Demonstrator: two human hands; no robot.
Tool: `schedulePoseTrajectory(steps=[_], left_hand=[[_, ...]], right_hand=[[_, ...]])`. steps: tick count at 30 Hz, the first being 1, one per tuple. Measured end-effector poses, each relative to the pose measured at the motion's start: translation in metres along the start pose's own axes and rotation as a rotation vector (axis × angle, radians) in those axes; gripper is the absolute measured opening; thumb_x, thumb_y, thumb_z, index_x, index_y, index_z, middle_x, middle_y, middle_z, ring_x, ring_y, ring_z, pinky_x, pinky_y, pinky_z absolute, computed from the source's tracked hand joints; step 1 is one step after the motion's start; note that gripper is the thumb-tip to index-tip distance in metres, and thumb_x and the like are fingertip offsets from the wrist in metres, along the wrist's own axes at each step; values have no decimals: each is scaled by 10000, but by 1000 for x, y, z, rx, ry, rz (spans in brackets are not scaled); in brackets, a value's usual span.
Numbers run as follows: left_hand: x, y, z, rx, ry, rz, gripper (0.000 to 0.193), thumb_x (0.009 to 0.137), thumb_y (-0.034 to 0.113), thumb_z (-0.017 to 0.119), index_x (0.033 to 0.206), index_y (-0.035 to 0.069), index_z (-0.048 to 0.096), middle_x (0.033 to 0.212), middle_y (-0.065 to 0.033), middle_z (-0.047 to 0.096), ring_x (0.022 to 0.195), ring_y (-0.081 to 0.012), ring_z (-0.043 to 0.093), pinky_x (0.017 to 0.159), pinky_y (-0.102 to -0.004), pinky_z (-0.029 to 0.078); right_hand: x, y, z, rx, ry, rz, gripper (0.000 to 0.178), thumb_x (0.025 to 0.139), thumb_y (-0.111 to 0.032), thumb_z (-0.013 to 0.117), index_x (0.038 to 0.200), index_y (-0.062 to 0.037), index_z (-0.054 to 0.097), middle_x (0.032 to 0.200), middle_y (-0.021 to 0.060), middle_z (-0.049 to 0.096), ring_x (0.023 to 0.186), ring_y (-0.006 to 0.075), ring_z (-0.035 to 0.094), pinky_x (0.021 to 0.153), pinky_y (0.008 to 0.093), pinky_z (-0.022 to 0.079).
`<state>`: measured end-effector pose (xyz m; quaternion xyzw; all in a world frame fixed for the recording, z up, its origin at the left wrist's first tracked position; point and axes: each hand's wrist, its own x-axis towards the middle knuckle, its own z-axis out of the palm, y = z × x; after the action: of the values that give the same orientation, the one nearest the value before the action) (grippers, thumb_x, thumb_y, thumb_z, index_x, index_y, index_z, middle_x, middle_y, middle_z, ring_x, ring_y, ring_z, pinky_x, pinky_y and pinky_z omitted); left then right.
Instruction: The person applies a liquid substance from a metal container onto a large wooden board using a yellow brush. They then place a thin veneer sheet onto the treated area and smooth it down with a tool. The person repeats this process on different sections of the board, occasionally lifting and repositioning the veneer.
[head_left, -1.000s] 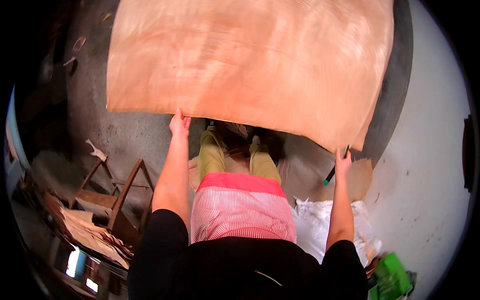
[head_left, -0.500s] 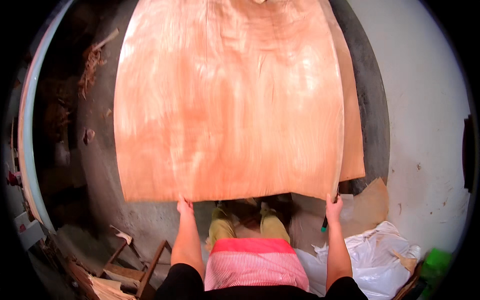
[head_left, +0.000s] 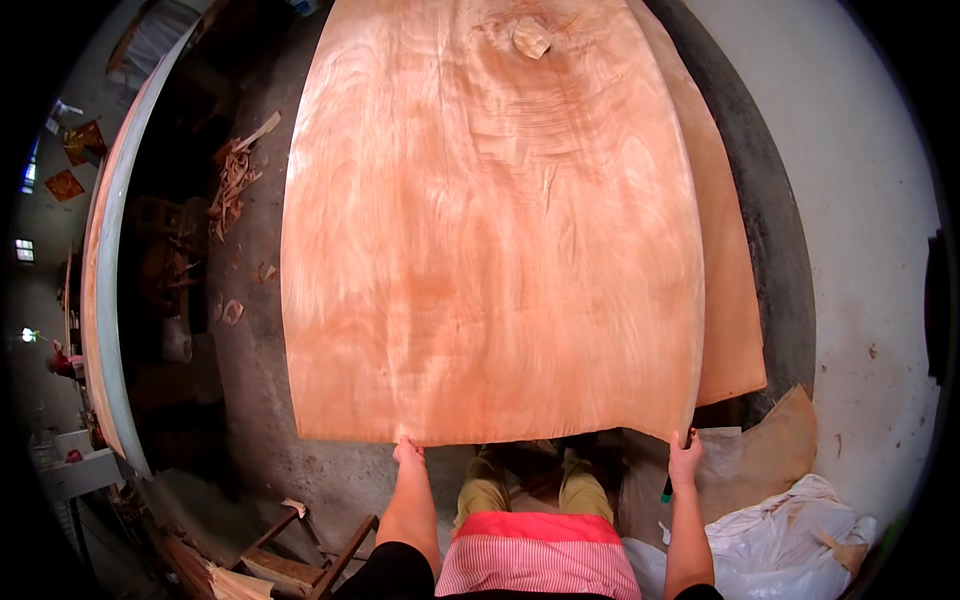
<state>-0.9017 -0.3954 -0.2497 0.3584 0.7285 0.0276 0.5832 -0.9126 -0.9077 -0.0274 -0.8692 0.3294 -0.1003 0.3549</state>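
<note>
While my left fingers pinch near edge of the wood sheet | my right fingers hold its near-right corner, plus green-tipped tool | sheet lies ahead of me, long axis seemingly pointing away

On my feed I get one left hand at seven plus one right hand at four, so two. One large wood sheet, centre up to twelve; one second wood sheet, three o'clock. Can't tell if more lie below. One green-ended tool, between four and five. Two trouser legs, six. One striped apron, six. One brown scrap sheet, four. One white plastic heap, four; I can't count bags. One wooden frame, seven. One white table, eight. One long curved panel, nine. Two red-orange squares, ten. One shavings heap, ten, strips too tangled for me to count.
</note>
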Motion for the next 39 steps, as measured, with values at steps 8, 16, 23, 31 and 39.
schedulePoseTrajectory(steps=[8, 16, 23, 31, 39], left_hand=[[-9, -9, 15, 45, 68, 5, 244, 739, 163, 530, 538, 133, 394, 432, 21, 376, 321, -101, 335, 294, -221, 251], [-6, -7, 11, -52, -18, 54, 357, 755, 224, 550, 477, 145, 340, 389, 22, 330, 294, -100, 277, 281, -236, 216], [-6, -8, -5, 206, -73, -2, 278, 828, 321, 439, 615, 143, 446, 479, 12, 430, 399, -107, 376, 381, -269, 306], [-37, -34, 34, -31, -149, -214, 323, 830, 237, 329, 1085, 89, 461, 1105, -74, 482, 1009, -250, 457, 823, -419, 378], [-27, -34, 54, 42, -30, -229, 364, 839, 231, 287, 1135, 88, 440, 1185, -65, 439, 1099, -243, 397, 890, -397, 328]], right_hand=[[4, 22, 6, -177, 7, 23, 229, 682, -166, 602, 772, 32, 527, 668, 196, 556, 653, 346, 556, 583, 366, 429], [6, 27, 3, -227, 11, 59, 286, 707, -175, 586, 892, 36, 529, 760, 196, 578, 735, 307, 574, 635, 357, 435], [29, 70, 3, -440, 49, 89, 303, 735, -330, 549, 918, -88, 556, 714, 163, 579, 689, 337, 558, 597, 388, 439], [56, 106, 14, -751, -44, 116, 329, 724, -352, 546, 889, -67, 526, 683, 149, 566, 669, 333, 553, 573, 419, 430], [87, 139, 20, -827, -110, 106, 392, 757, -414, 489, 892, -48, 522, 648, 163, 562, 642, 332, 559, 550, 419, 442]])
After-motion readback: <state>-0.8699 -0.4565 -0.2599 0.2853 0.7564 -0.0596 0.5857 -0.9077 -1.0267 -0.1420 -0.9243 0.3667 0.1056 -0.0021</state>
